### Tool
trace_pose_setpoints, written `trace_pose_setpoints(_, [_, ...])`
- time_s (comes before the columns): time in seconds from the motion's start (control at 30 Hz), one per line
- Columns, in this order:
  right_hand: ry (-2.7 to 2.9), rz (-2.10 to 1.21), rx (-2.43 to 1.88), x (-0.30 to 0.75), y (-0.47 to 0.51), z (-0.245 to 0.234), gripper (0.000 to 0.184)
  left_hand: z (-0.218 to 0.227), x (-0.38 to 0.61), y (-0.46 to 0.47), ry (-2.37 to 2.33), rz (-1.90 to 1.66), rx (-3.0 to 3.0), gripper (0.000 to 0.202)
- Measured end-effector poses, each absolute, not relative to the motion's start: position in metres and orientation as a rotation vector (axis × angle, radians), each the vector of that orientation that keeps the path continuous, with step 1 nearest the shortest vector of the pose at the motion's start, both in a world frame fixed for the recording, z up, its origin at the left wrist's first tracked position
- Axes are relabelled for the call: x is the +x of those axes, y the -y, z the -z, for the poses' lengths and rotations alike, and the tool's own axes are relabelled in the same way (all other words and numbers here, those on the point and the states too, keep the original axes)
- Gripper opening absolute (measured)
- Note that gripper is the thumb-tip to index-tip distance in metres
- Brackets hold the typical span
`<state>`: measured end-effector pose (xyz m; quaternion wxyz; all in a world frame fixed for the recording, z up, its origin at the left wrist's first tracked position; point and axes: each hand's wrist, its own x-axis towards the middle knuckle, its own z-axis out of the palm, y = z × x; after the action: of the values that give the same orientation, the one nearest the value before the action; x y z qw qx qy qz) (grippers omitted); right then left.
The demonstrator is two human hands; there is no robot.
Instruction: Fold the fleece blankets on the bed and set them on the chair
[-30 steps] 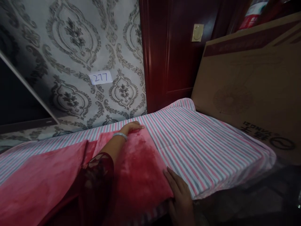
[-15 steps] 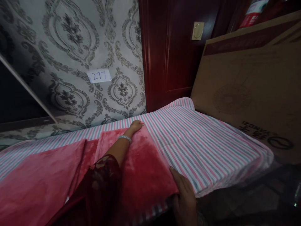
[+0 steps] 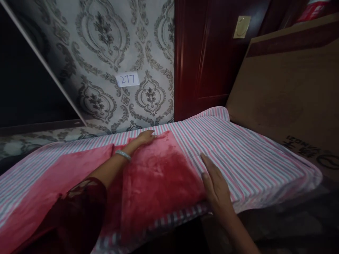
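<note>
A red plush fabric piece (image 3: pixel 159 183) lies folded flat, with more of the same pink-red cloth (image 3: pixel 66 176) spread to its left. My left hand (image 3: pixel 145 137), a bracelet at its wrist, rests on the far edge of the folded part, fingers stretched out. By the near right corner, my right hand (image 3: pixel 216 185) is open, fingers extended and thumb apart. It is beside the fabric's right edge, over the striped cover; whether it touches the plush I cannot tell.
Under the fabric is a pink, grey and white striped cover (image 3: pixel 246 158) on a raised surface. A large cardboard box (image 3: pixel 286 81) stands at right. Behind are patterned wallpaper with a "277" label (image 3: pixel 127 79), a dark red panel (image 3: pixel 203 53) and a dark screen (image 3: pixel 34 77).
My left hand has shifted left along the far edge, away from the corner. My right hand has let go of the near right edge and opened. The view has turned slightly left.
</note>
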<state>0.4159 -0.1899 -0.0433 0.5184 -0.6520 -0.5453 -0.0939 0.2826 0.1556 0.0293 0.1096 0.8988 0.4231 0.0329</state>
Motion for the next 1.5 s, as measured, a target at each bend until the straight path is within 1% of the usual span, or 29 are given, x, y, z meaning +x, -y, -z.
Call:
trace_pose_setpoints(0.07, [1.485, 0.2, -1.618, 0.413, 0.149, 0.015, 0.054, -0.028, 0.257, -0.144, -1.315, -0.077, 2.661, 0.058])
trace_pose_setpoints(0.13, [1.654, 0.134, -1.763, 0.406, 0.105, -0.007, 0.059, -0.026, 0.238, -0.132, -1.396, -0.081, 2.671, 0.06])
trace_pose_setpoints(0.23, [1.832, 0.008, -2.029, 0.397, 0.051, -0.017, 0.063, -0.017, 0.22, -0.119, -1.503, -0.097, 2.669, 0.065])
trace_pose_setpoints(0.3, [1.891, -0.037, -2.157, 0.397, 0.032, -0.006, 0.063, -0.006, 0.214, -0.114, -1.543, -0.09, 2.661, 0.068])
trace_pose_setpoints(0.37, [1.896, -0.053, -2.229, 0.402, 0.023, 0.015, 0.063, 0.007, 0.21, -0.112, -1.563, -0.081, 2.653, 0.071])
trace_pose_setpoints(0.47, [1.85, -0.033, -2.245, 0.411, 0.023, 0.047, 0.062, 0.023, 0.207, -0.111, -1.56, -0.077, 2.644, 0.074])
trace_pose_setpoints(0.57, [1.833, 0.0, -2.238, 0.415, 0.025, 0.061, 0.062, 0.029, 0.205, -0.113, -1.532, -0.068, 2.623, 0.077])
trace_pose_setpoints(0.7, [1.84, 0.048, -2.246, 0.414, 0.025, 0.059, 0.061, 0.022, 0.204, -0.118, -1.488, -0.029, 2.572, 0.079])
trace_pose_setpoints(0.8, [1.844, 0.077, -2.258, 0.413, 0.026, 0.058, 0.061, 0.009, 0.202, -0.116, -1.45, 0.012, 2.532, 0.075])
trace_pose_setpoints(0.97, [1.853, 0.094, -2.261, 0.416, 0.026, 0.063, 0.062, -0.006, 0.186, -0.067, -1.412, -0.014, 2.55, 0.074])
trace_pose_setpoints(1.1, [1.871, 0.128, -2.242, 0.419, 0.023, 0.071, 0.063, 0.01, 0.159, 0.001, -1.124, -0.099, 2.726, 0.082])
trace_pose_setpoints(1.17, [1.869, 0.154, -2.24, 0.421, 0.022, 0.074, 0.062, 0.023, 0.147, 0.023, -1.078, -0.095, 2.742, 0.083])
trace_pose_setpoints(1.27, [1.876, 0.182, -2.238, 0.421, 0.021, 0.076, 0.062, 0.037, 0.138, 0.035, -1.105, -0.105, 2.717, 0.079])
trace_pose_setpoints(1.33, [1.885, 0.192, -2.243, 0.42, 0.022, 0.075, 0.062, 0.039, 0.138, 0.035, -1.109, -0.128, 2.697, 0.078])
trace_pose_setpoints(1.4, [1.884, 0.195, -2.262, 0.419, 0.022, 0.075, 0.061, 0.034, 0.135, 0.034, -1.074, -0.113, 2.655, 0.075])
trace_pose_setpoints(1.5, [1.883, 0.202, -2.281, 0.418, 0.021, 0.075, 0.061, 0.02, 0.118, 0.035, -1.003, -0.149, 2.589, 0.063])
